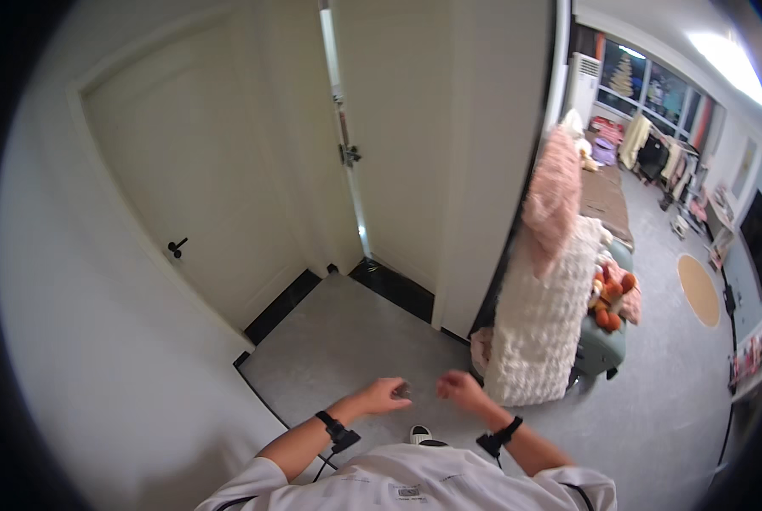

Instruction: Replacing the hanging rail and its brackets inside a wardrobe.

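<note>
My left hand [384,394] hangs in front of my body with thumb and forefinger apart. A small dark blur shows at its fingertips, too indistinct to tell whether it is an object. Close by on the right, my right hand [460,387] is raised with its fingers loosely curled and smeared by motion; nothing plain shows in it. Each wrist wears a black strap, a left band [337,432] and a right band [501,436], with a dark box and cable. Below both hands lies the grey floor [343,338].
Ahead, a cream door [196,172] with a black lever handle [177,247] is shut; another door [394,140] stands slightly ajar. On the right, a white fluffy blanket [540,319] and pink cushion [555,191] cover a sofa. A fox-coloured plush toy [611,295] sits beside them.
</note>
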Available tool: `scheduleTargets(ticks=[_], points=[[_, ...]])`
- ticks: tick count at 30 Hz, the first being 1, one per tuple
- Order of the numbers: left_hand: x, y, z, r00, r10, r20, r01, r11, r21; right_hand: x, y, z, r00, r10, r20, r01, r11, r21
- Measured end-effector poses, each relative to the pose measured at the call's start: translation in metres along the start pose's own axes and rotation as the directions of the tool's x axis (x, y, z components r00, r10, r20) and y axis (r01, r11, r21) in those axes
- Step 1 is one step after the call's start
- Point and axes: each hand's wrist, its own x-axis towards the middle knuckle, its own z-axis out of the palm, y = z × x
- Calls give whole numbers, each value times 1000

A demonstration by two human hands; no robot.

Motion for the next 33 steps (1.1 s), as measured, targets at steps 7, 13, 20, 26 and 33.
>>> scheduleTargets(ticks=[7,13,20,26,33], points=[[-46,-192,-172,699,-528,-482,33,697,-716,387,-161,-68,859,-496,-130,205,565,-799],[8,-321,-266,596,-714,-367,70,502,-862,721,-286,-131,917,-296,-266,-183,280,-942],[288,-365,-486,846,-456,-276,-175,251,-952,857,-322,-223,888,-459,-8,-237,-444,-864],[520,-335,-642,956,-203,-212,-167,216,-962,911,-311,-234,865,-499,-62,-268,-353,-897],[720,-332,-689,987,-79,-139,-128,136,-982,1023,-295,-268,762,-630,-153,-80,143,-987]])
